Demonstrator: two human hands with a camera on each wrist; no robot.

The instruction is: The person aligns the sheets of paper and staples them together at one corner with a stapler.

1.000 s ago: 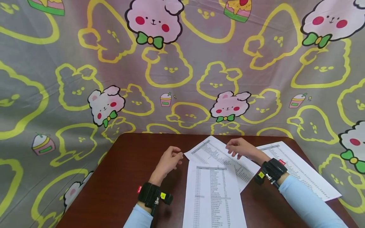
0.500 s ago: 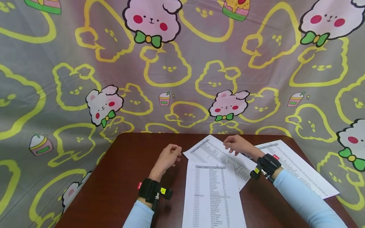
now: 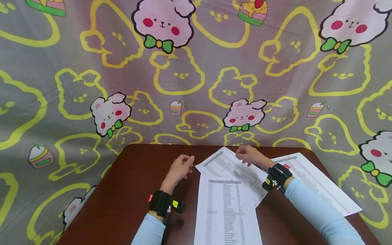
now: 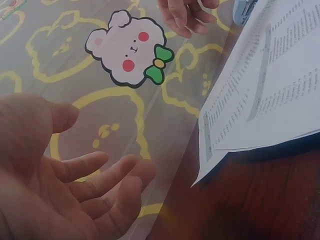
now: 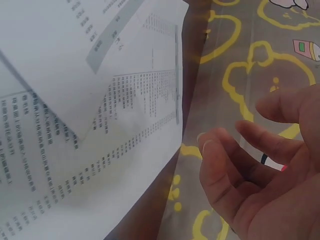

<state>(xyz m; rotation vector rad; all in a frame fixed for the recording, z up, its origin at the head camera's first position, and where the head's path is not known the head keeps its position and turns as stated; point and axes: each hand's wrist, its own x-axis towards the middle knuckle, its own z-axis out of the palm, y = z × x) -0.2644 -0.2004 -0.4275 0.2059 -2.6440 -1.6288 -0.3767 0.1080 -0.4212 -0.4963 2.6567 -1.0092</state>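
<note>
Three printed sheets lie on the dark brown table. The front sheet (image 3: 225,211) stands upright to the viewer and overlaps a slanted middle sheet (image 3: 226,163); the third sheet (image 3: 318,183) lies at the right. My left hand (image 3: 179,169) hovers left of the middle sheet's corner, fingers loosely bent, holding nothing. Above the middle sheet's far right part is my right hand (image 3: 251,155), its fingers loosely curled around nothing. The right wrist view shows that hand (image 5: 265,165) beside the overlapping sheets (image 5: 135,150), apart from them.
The table (image 3: 122,190) extends left of the sheets. A patterned cloth (image 3: 196,85) hangs right behind its far edge. In the left wrist view, a small light blue object (image 4: 243,10), partly cut off, shows by the paper edge; its kind is unclear.
My right hand has shifted slightly to the left over the middle sheet. The left hand stays almost in place, and the sheets lie as before.
</note>
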